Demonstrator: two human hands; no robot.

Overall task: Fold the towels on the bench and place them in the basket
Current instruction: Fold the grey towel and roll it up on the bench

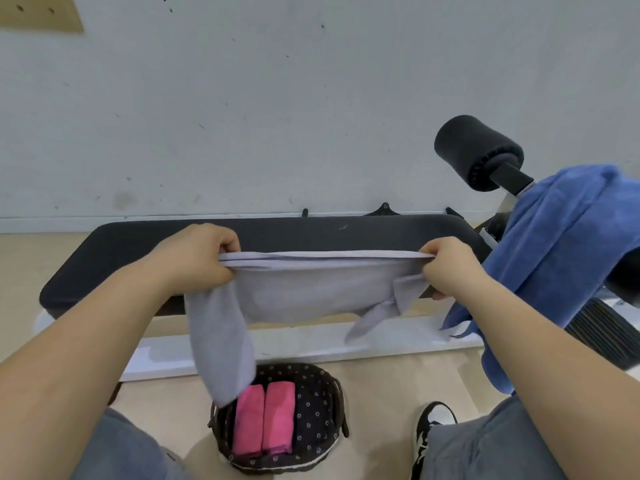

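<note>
A pale grey towel is stretched in the air in front of the black bench. My left hand grips its top edge at the left, my right hand grips the top edge at the right. The towel sags between them, and a long tail hangs from the left hand down over the basket. The dark basket with a flower-print lining stands on the floor below, between my knees. Two folded pink towels lie side by side in its left half. A blue towel is draped over the bench's right end.
A black foam roller on a metal arm sticks up at the bench's right end. A white wall stands close behind the bench. The bench's white base bar runs along the floor. My shoe is right of the basket.
</note>
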